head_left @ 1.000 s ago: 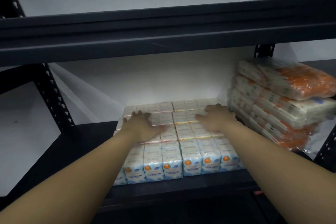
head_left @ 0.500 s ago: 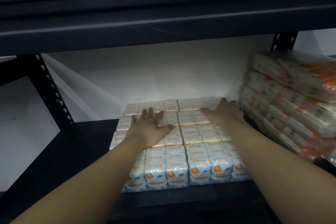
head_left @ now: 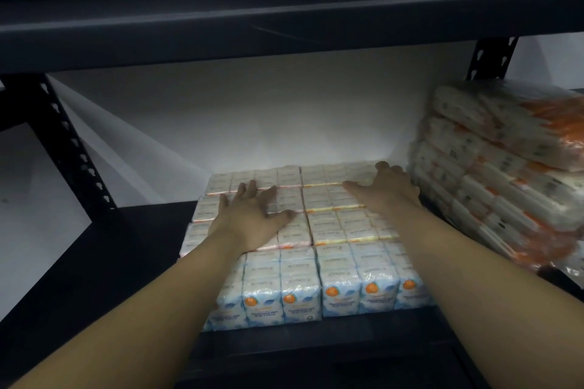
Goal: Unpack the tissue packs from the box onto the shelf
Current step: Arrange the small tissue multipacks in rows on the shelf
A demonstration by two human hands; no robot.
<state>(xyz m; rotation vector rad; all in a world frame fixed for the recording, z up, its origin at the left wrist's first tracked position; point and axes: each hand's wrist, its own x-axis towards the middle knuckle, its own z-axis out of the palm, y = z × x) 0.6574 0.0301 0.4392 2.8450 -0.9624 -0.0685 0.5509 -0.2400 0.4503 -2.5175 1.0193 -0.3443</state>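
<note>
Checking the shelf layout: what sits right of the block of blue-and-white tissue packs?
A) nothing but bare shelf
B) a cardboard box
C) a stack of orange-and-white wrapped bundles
C: the stack of orange-and-white wrapped bundles stands just right of the tissue packs, beside the right hand.

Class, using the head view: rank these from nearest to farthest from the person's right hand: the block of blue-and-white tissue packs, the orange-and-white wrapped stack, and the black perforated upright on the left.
1. Block of blue-and-white tissue packs: directly under the right hand, touching.
2. Orange-and-white wrapped stack: just right of it.
3. Black perforated upright: far left, beyond the left hand.
</note>
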